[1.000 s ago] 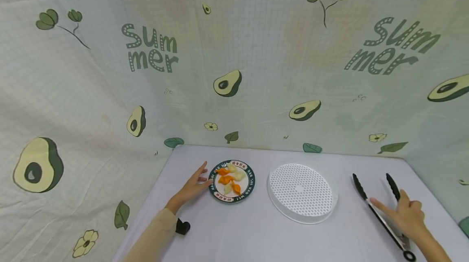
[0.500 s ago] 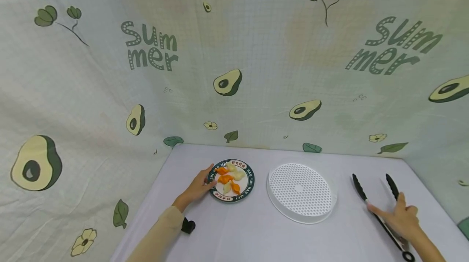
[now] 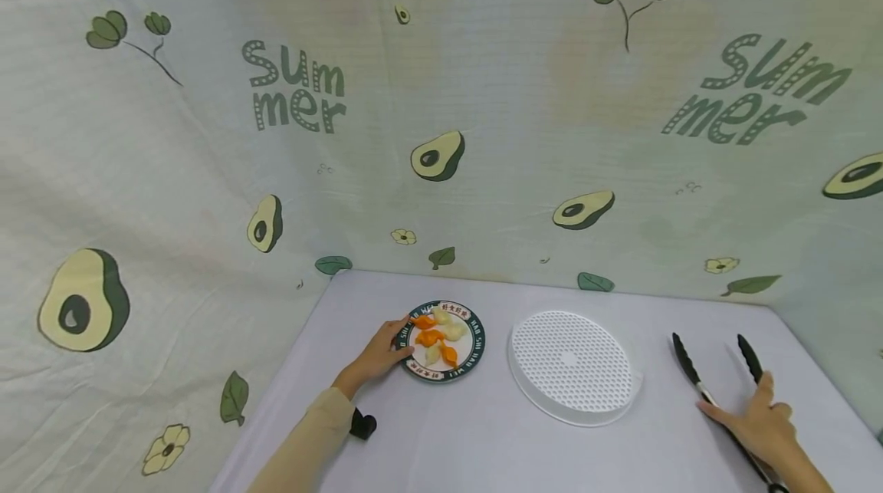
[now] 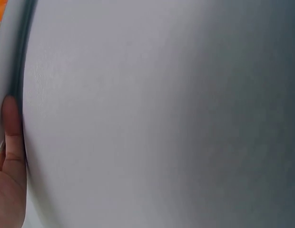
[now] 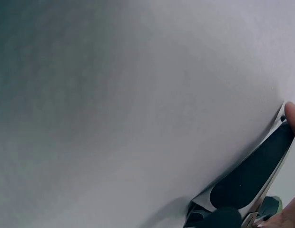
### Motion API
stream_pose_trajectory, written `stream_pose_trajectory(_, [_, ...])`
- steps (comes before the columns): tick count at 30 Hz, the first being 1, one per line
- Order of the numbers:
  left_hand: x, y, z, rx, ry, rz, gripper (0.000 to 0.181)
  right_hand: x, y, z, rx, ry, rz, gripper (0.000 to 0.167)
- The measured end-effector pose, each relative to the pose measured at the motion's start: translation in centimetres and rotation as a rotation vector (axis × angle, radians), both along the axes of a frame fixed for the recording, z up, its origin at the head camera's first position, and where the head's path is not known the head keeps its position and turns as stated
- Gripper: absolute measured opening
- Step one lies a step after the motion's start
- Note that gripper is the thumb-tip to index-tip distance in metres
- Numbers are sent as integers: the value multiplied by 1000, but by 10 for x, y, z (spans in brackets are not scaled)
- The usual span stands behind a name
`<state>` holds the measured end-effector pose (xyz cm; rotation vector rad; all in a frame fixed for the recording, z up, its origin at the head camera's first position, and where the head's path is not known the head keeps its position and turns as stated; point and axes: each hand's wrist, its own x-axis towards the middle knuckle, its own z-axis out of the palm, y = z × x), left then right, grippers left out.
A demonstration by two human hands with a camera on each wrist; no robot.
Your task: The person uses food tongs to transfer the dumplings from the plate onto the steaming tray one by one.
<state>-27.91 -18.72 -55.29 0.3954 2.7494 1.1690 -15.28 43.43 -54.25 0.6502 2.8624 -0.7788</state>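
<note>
On the table's left side is a round plate (image 3: pixel 477 351) with a dark green lettered rim. It holds several orange dumpling-like pieces (image 3: pixel 429 337) and several pale ones (image 3: pixel 454 331). My left hand (image 3: pixel 375 355) grips the plate's left edge, thumb at the near side; in the left wrist view the thumb (image 4: pixel 12 118) presses against the rim. At the far right, my right hand (image 3: pixel 762 424) holds a pair of black-tipped tongs (image 3: pixel 685 363) lying spread on the table. Its thumb is on the left arm, its fingers on the right one. The right wrist view shows the tongs' black handle (image 5: pixel 252 171).
A round white perforated tray (image 3: pixel 569 370), like a steamer rack, lies between the plate and the tongs. White cloth covers the table (image 3: pixel 483 439). A printed avocado curtain (image 3: pixel 497 94) hangs behind and at both sides.
My left hand has moved right, from beside the plate to a grip on its rim. My right thumb has settled against the left arm of the tongs. The head view has shifted slightly.
</note>
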Motion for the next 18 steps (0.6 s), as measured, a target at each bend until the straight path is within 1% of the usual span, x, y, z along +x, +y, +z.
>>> stream_pose_trajectory(3, [-1, 0, 0, 3, -6, -11, 68, 1, 0, 0, -2, -2, 2, 140])
stream_pose_trajectory(6, [-2, 0, -1, 5, -2, -19, 70, 1, 3, -1, 5, 26, 26, 137])
stream_pose_trajectory(9, [-2, 0, -2, 16, -14, -12, 71, 0, 7, -2, 14, 55, 63, 134])
stream_pose_trajectory(16, [-1, -1, -1, 19, -34, 6, 72, -3, 15, -4, 19, 95, 105, 131])
stream_pose_trajectory(18, [-1, -1, -1, 21, -31, 6, 71, -3, 17, -3, 28, 128, 129, 128])
